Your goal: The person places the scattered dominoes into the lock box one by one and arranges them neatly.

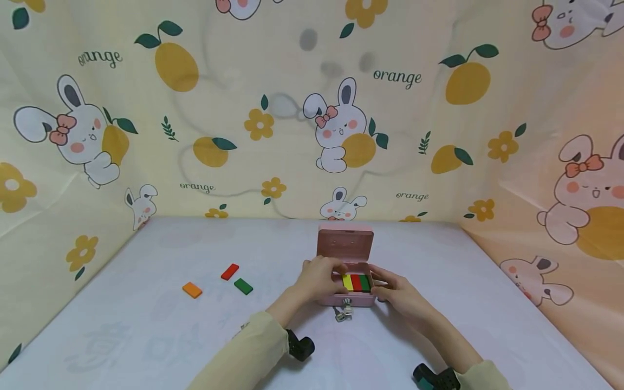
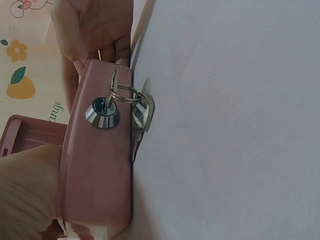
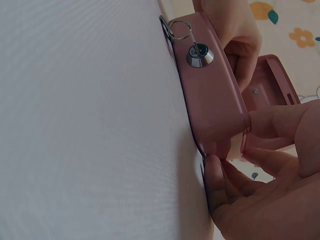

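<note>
A pink metal cash box (image 1: 358, 299) stands on the table with its lid raised at the back. Inside, yellow, red (image 1: 357, 283) and green blocks sit side by side. My left hand (image 1: 319, 277) reaches over the box's left side, fingers bent down into it; its fingertips are hidden, so whether they pinch a block does not show. At the right end, my right hand (image 1: 400, 292) holds the box, with digits at the rim corner and along the side wall, as the right wrist view shows. Keys on a ring (image 2: 142, 112) hang from the front lock (image 2: 102, 113).
Left of the box, an orange block (image 1: 192, 290), a red block (image 1: 230, 272) and a green block (image 1: 243, 286) lie apart on the white tabletop (image 1: 146, 336). A rabbit-and-orange patterned cloth (image 1: 292, 70) hangs behind and along both sides.
</note>
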Tool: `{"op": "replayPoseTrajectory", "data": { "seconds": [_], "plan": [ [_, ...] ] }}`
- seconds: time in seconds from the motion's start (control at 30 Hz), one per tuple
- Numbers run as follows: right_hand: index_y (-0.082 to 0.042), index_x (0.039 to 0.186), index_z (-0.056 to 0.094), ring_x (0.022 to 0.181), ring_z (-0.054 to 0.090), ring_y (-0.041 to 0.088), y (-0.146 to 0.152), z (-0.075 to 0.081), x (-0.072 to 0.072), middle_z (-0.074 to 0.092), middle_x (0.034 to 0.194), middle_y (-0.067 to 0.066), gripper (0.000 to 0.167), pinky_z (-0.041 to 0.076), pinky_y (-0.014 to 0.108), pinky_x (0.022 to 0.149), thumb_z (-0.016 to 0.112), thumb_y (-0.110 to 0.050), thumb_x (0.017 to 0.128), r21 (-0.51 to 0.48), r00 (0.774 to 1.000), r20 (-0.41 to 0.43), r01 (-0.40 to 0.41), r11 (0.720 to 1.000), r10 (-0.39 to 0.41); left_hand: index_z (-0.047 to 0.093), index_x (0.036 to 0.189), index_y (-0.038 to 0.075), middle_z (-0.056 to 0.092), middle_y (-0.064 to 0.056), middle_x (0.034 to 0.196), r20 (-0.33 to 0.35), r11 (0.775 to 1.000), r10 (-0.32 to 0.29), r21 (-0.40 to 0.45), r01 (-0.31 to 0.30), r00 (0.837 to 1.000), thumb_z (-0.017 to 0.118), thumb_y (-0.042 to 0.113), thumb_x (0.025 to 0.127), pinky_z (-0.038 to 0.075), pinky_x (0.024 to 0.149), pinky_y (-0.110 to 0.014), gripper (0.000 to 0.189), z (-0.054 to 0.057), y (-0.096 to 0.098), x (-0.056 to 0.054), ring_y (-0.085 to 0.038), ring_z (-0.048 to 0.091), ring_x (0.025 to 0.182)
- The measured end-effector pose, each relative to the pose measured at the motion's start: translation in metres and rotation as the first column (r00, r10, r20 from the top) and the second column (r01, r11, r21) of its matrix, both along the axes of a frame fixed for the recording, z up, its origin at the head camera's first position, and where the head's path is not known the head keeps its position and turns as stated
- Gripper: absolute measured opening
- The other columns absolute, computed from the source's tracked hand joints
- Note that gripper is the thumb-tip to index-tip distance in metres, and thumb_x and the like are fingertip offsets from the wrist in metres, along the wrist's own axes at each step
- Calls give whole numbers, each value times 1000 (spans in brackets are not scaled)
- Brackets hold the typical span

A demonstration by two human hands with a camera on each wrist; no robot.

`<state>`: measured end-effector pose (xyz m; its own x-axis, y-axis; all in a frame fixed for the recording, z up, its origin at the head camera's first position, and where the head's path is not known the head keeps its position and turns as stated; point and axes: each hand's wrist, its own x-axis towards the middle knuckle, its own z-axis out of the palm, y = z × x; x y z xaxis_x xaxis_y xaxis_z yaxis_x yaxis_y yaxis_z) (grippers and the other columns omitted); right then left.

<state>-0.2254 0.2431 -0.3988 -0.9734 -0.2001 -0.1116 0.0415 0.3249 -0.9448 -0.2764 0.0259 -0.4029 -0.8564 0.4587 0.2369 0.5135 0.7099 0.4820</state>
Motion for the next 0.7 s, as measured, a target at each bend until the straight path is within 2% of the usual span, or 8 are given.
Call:
{"op": "replayPoseTrajectory", "data": {
  "seconds": [0.17, 0.7],
  "plan": [
    [-18, 152, 40, 132, 40, 39, -2, 2, 0, 37, 151, 20, 57, 34, 59, 104, 55, -7, 98, 2, 1000, 5, 12, 1000, -12, 74, 111, 18, 71, 9, 103, 3, 1000, 0, 14, 0, 1000, 86, 30, 77, 37, 92, -49, 38, 0, 0, 1, -16, 55, 106],
    [-13, 154, 35, 131, 38, 38, 0, 1, 1, 36, 151, 22, 58, 38, 55, 102, 54, -9, 99, -17, 1000, 5, -18, 1000, 18, 74, 110, 18, 71, 10, 102, 4, 1000, 1, 29, -1, 1000, 86, 32, 76, 38, 91, -49, 39, -2, -1, 1, -16, 54, 106]
  ]
}}
